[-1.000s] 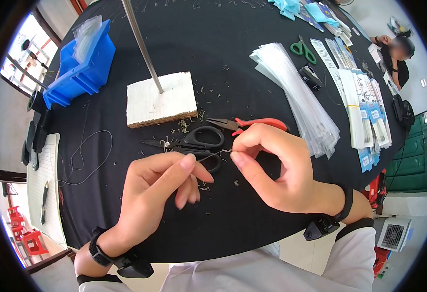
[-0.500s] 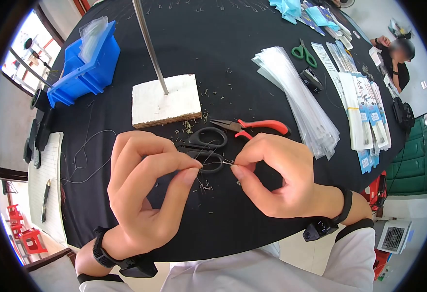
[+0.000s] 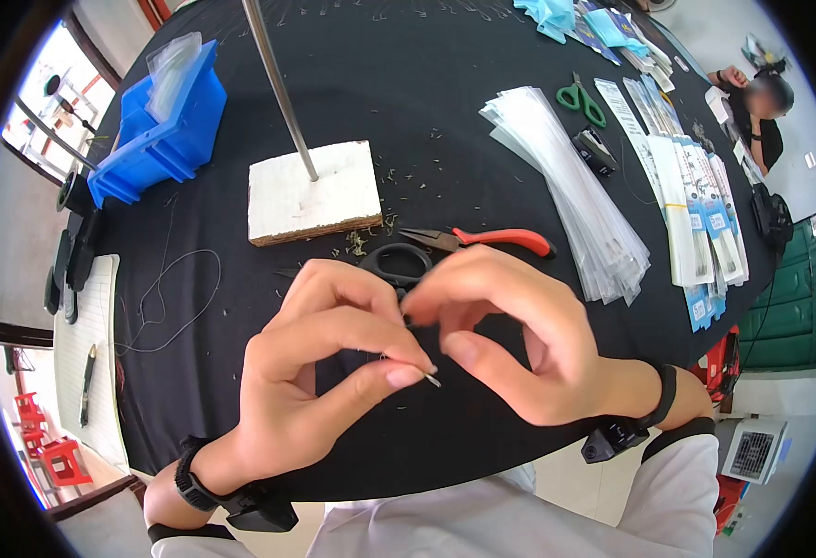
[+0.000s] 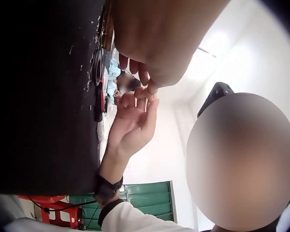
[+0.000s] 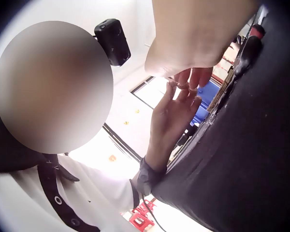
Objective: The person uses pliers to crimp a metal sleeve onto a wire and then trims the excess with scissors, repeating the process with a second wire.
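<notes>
Right in front of me, the left hand [image 3: 296, 409] is pinching a small, thin piece [image 3: 434, 379] between thumb and forefinger, its pale tip poking out just past the fingertips, low over the black cloth [image 3: 445, 167]. And the right hand [image 3: 557, 353] is hovering just beside it, forefinger blurring, thumb and forefinger standing apart; whether its fingers are grasping a fine strand, I can't tell! Behind the hands, black scissors [image 3: 397, 282] are lying partly hidden, and red-handled pliers [image 3: 510, 239] are resting beyond the right hand, jaws pointing left. Clippings [image 3: 357, 244] are scattering the cloth between them and a white-topped block [image 3: 343, 191], from which a metal rod [image 3: 282, 102] is rising. Over on the left a blue bin [image 3: 171, 153] is holding clear plastic; on the right, long clear sleeves [image 3: 575, 200] are fanning out near green-handled scissors [image 3: 594, 112].
</notes>
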`<state>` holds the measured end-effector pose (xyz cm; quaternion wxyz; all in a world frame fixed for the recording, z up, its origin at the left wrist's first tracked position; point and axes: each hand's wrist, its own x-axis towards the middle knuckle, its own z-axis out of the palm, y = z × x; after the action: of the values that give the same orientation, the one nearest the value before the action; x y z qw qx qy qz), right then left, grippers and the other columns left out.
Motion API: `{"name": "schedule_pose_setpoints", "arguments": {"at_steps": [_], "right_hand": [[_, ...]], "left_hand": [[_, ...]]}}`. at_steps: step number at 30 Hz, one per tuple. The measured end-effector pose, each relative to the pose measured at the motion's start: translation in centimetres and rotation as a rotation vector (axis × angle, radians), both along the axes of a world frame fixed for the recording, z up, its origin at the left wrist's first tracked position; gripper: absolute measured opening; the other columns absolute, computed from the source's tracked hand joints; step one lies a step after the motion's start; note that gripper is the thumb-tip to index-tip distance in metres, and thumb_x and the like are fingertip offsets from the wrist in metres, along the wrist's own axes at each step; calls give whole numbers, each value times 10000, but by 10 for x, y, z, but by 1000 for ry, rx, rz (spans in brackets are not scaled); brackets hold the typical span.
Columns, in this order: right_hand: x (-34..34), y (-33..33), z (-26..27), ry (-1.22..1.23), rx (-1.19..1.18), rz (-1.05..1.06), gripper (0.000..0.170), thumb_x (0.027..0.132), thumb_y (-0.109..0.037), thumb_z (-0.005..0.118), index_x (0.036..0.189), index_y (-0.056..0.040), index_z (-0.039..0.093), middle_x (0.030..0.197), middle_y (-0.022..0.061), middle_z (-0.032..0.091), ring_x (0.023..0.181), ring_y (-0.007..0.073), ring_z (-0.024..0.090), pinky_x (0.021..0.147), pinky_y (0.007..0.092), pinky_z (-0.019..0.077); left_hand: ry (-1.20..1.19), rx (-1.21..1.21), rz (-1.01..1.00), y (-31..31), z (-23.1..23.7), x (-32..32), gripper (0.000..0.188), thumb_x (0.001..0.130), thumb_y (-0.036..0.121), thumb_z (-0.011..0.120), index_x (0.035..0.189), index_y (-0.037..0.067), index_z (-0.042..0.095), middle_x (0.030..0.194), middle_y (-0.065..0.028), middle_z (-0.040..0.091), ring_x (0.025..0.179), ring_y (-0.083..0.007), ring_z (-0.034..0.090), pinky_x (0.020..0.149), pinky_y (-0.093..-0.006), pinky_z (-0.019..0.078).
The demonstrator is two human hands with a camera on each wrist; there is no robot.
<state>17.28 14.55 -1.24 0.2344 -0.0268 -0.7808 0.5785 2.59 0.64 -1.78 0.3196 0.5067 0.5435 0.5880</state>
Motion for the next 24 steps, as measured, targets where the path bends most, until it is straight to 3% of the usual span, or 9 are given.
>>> {"name": "schedule_pose_setpoints", "arguments": {"at_steps": [3,6,8,10,19,23,24], "right_hand": [[0,2,3,-146,-334,153,250,852,-23,585,1101,-7,566,979,55,613,804,104,592,649,222,474],[3,6,3,-244,-561,342,236,877,-46,577,1109,-7,565,994,55,621,819,103,601,665,215,481],[4,7,4,-320,-694,440,213,895,-66,581,1097,-2,568,939,56,629,766,88,595,641,200,470],[5,11,5,-353,-753,487,193,894,-70,588,1072,6,574,900,50,624,736,80,586,608,195,462],[4,6,-3,-293,-767,498,117,901,-67,572,982,16,586,783,42,597,641,70,565,523,194,451],[5,9,5,-330,-926,483,65,900,-46,545,944,-1,563,778,36,597,627,72,566,507,186,434],[7,10,6,-330,-875,449,54,894,-39,547,936,-5,555,776,32,594,627,63,560,505,181,425]], "left_hand": [[93,63,-27,0,-3,-4,180,706,64,762,875,96,710,997,-50,509,953,-185,460,787,-311,415],[39,22,-115,0,-7,-8,185,708,90,773,884,108,715,1040,-59,476,1002,-195,442,847,-335,412],[-168,-17,-200,1,-7,-6,166,723,94,768,879,105,714,1043,-64,476,1024,-193,436,880,-344,405],[-320,-52,-284,1,-9,-6,139,750,95,754,882,103,710,1072,-77,477,1072,-194,426,941,-360,379],[-614,-48,-375,2,-13,-2,106,802,65,685,907,73,673,1145,-123,495,1165,-227,398,973,-390,322],[-581,-92,-364,2,-10,-3,85,823,45,639,907,54,654,1132,-125,507,1115,-205,452,970,-392,330],[-537,-83,-368,3,-12,-6,96,827,43,631,921,51,647,1131,-122,510,1096,-199,467,964,-385,341]]}}
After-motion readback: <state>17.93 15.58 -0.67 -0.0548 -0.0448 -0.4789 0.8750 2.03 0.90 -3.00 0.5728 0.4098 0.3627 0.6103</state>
